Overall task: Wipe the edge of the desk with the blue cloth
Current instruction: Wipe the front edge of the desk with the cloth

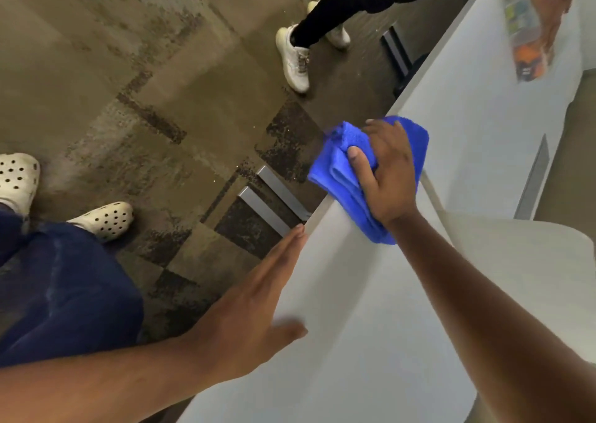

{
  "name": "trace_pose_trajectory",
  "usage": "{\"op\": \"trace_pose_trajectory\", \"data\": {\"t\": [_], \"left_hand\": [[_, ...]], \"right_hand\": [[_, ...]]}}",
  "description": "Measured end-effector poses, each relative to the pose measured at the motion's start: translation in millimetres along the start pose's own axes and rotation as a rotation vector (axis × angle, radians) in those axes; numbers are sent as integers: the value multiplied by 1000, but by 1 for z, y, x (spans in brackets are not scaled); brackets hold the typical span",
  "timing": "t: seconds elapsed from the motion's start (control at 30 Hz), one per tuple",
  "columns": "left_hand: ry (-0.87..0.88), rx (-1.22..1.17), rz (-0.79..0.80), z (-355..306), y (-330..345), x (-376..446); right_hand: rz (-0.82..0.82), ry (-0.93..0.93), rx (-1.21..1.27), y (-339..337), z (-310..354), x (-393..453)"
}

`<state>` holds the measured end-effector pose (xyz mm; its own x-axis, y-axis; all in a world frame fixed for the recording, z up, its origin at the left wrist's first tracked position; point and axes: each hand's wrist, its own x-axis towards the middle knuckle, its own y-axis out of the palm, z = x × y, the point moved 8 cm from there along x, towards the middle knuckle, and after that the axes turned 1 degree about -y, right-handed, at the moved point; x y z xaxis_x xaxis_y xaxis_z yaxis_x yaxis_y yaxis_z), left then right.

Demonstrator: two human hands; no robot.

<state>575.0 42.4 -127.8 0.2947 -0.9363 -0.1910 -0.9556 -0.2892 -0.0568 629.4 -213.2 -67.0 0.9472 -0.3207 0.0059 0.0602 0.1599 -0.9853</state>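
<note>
A folded blue cloth [342,177] lies over the left edge of the white desk [371,309], partly hanging past it. My right hand [387,177] presses on the cloth, thumb curled over its folds and fingers wrapped across the top. My left hand [254,300] rests flat on the same desk edge nearer to me, fingers straight and together, holding nothing. Part of the cloth is hidden under my right palm.
Another person's hand [553,3] holds a blurred bottle [525,35] over the far desk top. That person's legs and white sneaker [295,59] stand on the brown carpet. Metal desk feet [274,196] lie below the edge. My own white clogs [103,219] are at left.
</note>
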Motion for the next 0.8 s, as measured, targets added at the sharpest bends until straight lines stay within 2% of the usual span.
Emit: {"op": "trace_pose_trajectory", "data": {"t": [0.07, 0.2, 0.27, 0.33, 0.47, 0.53, 0.57, 0.6, 0.7, 0.73, 0.8], "left_hand": [[-1, -4, -2, 0, -2, 1], [8, -21, -9, 0, -1, 2], [17, -6, -7, 1, 1, 1], [12, 12, 4, 2, 2, 1], [8, -6, 15, -1, 1, 0], [-4, -11, 17, -1, 0, 0], [-8, -4, 16, 0, -1, 0], [-9, 6, 16, 0, -1, 1], [-3, 17, -3, 1, -1, 2], [-6, 12, -6, 1, 0, 2], [-14, 4, 5, 2, 1, 2]], "right_hand": [[41, 7, -3, 10, 17, -26], [283, -479, -50, 20, 45, -50], [341, -600, -121, 21, 33, -30], [277, -518, -119, 12, 15, 0], [17, -72, -14, -2, -12, 25], [-113, 132, 72, -1, -4, 15], [-133, 127, 104, 2, 8, 8], [-90, 41, 107, 8, 22, -1], [222, -357, 52, 25, 56, -30], [285, -424, 19, 25, 52, -28], [285, -433, -53, 19, 36, -10]]}}
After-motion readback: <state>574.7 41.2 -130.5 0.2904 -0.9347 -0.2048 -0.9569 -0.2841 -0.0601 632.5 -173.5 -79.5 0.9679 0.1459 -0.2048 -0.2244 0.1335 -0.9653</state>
